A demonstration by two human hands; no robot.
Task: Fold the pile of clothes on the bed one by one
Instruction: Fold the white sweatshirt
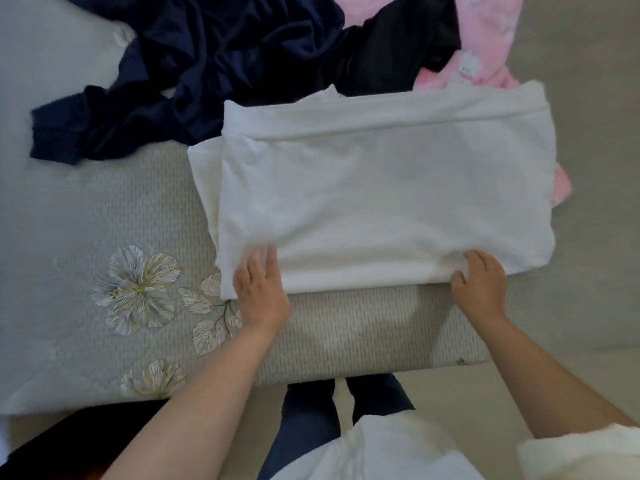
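A white garment (pixel 381 188) lies partly folded and flat on the grey bedspread (pixel 104 209), its near edge towards me. My left hand (pixel 259 292) rests at the garment's near left corner, fingers reaching onto the cloth. At the near right part of that edge, my right hand (pixel 479 282) has its fingers curled and pinches the fabric. Behind the white garment lies a crumpled navy garment (pixel 194 71), a black garment (pixel 391 53) and a pink garment (pixel 485 39).
An embroidered flower (pixel 138 289) decorates the bedspread at the left. The bed's near edge (pixel 346 370) runs just in front of my legs. A dark object (pixel 62 441) lies at the bottom left. A pink scrap (pixel 561 185) shows beside the white garment's right edge.
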